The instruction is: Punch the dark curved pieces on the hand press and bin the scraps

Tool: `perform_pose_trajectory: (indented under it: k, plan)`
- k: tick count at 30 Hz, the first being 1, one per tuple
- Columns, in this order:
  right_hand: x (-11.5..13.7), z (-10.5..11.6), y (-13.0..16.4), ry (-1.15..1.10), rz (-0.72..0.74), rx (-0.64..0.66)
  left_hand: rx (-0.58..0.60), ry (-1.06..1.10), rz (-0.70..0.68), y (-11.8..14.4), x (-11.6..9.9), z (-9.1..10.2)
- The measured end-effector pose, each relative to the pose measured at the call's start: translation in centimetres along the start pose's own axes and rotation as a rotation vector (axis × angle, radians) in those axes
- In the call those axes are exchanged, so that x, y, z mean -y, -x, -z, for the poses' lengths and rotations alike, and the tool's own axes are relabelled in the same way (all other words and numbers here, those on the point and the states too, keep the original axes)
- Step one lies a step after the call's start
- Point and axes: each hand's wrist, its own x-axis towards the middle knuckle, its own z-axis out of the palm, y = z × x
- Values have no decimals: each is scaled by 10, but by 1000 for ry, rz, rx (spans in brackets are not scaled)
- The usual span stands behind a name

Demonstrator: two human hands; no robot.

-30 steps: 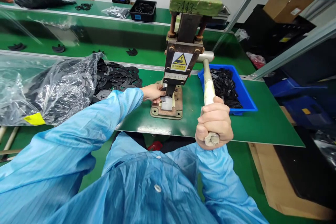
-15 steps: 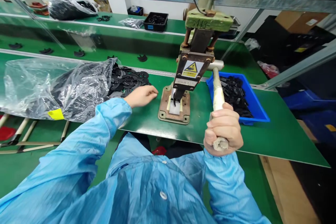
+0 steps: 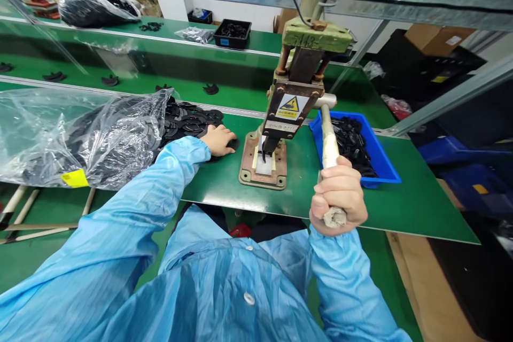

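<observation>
The right hand was clenched around the near end of the press lever. The left hand, fingers curled, rested on a black part just left of the press, beside the pile of parts.

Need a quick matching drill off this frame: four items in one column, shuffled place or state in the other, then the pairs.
Items
1. left hand
2. right hand
3. blue plastic bin
4. clear plastic bag

Places or states
A. right of the press, holds black parts
B. closed around the pale press lever
C. lies at the left, yellow label on it
D. rests on a flat black part beside the press base

Pairs: 1-D, 2-B, 3-A, 4-C
</observation>
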Motion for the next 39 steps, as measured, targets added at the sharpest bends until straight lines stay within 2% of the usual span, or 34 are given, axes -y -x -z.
perform_pose_trajectory:
  k: [8, 10, 14, 16, 18, 21, 23, 26, 30, 33, 36, 39]
  plan:
    - [3, -3, 0, -15, -20, -39, 33, 247, 96, -1, -28, -7]
    - [4, -3, 0, -20, -26, -39, -20, 269, 128, 3, -34, -9]
    - [4, -2, 1, -32, -21, -30, -227, 292, 114, 14, -43, -5]
    - [4, -1, 1, -32, -20, -26, -265, 416, 118, 19, -46, -1]
    - [3, -1, 1, -29, -23, -25, -219, 679, 157, 23, -50, 2]
    - [3, -2, 1, -18, -27, -26, -90, 1117, 211, 27, -57, 3]
    - [4, -2, 1, -11, -24, -24, -88, 1258, 241, 29, -62, 3]
    - [4, -2, 1, -5, -24, -18, -171, 1345, 292, 32, -66, 4]
    - [4, -3, 0, -9, -22, -30, -190, 1547, 308, 31, -68, 5]
    - [4, -3, 0, -6, -20, -32, -264, 1621, 374, 26, -69, 3]
    - [5, -3, 0, -7, -15, -28, -203, 1651, 344, 21, -71, 1]
    - [5, -4, 0, -2, -18, -33, -122, 1554, 274, 18, -74, 1]
